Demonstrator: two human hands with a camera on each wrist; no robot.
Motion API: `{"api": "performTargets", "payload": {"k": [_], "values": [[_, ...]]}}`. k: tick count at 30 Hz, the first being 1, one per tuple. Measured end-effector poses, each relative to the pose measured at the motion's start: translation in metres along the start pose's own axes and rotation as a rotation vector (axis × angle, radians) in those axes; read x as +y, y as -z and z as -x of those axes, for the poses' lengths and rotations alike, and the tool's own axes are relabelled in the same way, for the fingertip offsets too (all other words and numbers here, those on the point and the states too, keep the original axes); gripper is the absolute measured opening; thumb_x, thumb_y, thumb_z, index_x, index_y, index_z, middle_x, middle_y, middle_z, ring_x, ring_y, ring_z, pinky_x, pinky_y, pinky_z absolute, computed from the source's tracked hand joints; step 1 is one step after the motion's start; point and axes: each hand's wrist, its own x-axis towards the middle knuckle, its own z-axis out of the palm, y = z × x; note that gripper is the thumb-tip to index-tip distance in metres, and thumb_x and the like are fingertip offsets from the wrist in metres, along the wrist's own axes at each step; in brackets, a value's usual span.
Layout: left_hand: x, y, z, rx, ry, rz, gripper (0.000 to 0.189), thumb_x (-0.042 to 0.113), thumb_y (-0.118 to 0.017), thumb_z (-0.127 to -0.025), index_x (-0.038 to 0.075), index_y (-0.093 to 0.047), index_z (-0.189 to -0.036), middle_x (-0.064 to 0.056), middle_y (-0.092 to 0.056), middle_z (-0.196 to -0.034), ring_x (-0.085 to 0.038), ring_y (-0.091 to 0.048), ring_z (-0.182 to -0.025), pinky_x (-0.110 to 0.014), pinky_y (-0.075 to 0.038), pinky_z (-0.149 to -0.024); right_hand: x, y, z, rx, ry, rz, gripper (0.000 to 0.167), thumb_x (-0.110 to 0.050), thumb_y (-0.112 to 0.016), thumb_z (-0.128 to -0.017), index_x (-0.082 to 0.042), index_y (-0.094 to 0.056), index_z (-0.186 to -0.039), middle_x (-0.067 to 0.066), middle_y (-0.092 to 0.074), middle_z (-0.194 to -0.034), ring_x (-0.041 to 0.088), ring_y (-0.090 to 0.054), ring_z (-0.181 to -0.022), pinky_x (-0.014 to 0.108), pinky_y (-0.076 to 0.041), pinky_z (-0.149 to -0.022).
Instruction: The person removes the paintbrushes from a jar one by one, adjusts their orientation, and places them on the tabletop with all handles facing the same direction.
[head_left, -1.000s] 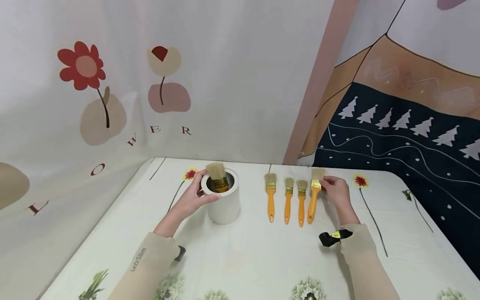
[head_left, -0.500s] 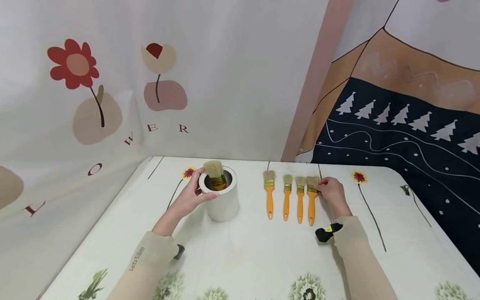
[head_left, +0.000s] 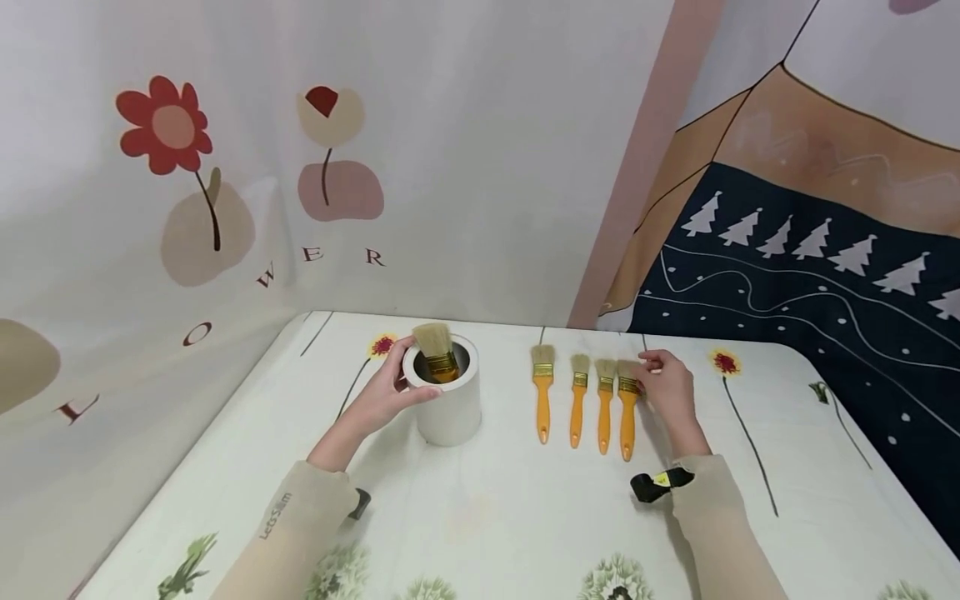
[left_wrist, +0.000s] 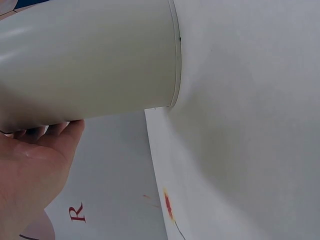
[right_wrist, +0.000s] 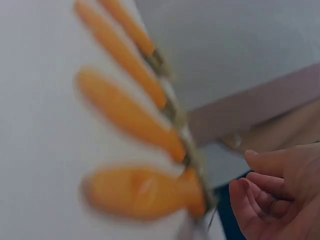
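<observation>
My left hand [head_left: 381, 396] grips a white cylindrical container [head_left: 450, 421] near its rim, thumb at the front and fingers behind. Out of its opening stick the bristles of a wide paintbrush [head_left: 435, 343], its handle hidden inside. To the right, several orange-handled paintbrushes lie in a row, bristles toward the wall. Beside the bristle end of the rightmost paintbrush [head_left: 627, 421] is my right hand [head_left: 669, 390]. The right wrist view shows its fingers [right_wrist: 242, 200] loosely bent with nothing between them, a small gap from that brush.
The leftmost paintbrush [head_left: 542, 396] lies a little apart from the two narrower brushes [head_left: 577, 404]. A printed white cloth covers the table [head_left: 495, 517], and a curtain [head_left: 480, 167] hangs along the back edge. A dark patterned cloth [head_left: 787, 283] is at the right.
The rightmost paintbrush has turned from slanted to nearly parallel with the others and lies closer to them. My right hand has let go of it; the left hand stays on the container.
</observation>
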Motion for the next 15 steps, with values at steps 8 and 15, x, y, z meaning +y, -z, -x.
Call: {"api": "performTargets", "payload": {"k": [8, 15], "values": [[-0.003, 0.0, 0.0, 0.005, 0.007, -0.008, 0.085, 0.016, -0.073, -0.089, 0.008, -0.02, -0.154, -0.02, -0.029, -0.158, -0.043, -0.035, -0.144, -0.06, -0.03, -0.118, -0.063, -0.017, 0.02, -0.147, 0.175, -0.238, 0.035, -0.019, -0.062, -0.099, 0.003, -0.06, -0.127, 0.017, -0.065, -0.111, 0.016, -0.069, -0.09, 0.025, -0.059, -0.087], [-0.004, 0.0, -0.002, -0.004, -0.002, -0.004, 0.085, 0.018, -0.074, -0.089, 0.008, -0.02, -0.154, -0.021, -0.029, -0.157, -0.043, -0.036, -0.143, -0.061, -0.03, -0.117, -0.111, -0.044, 0.047, -0.3, 0.228, -0.387, 0.03, -0.017, -0.066, -0.097, 0.0, -0.063, -0.122, 0.015, -0.068, -0.112, 0.009, -0.068, -0.09, 0.027, -0.059, -0.089]]}}
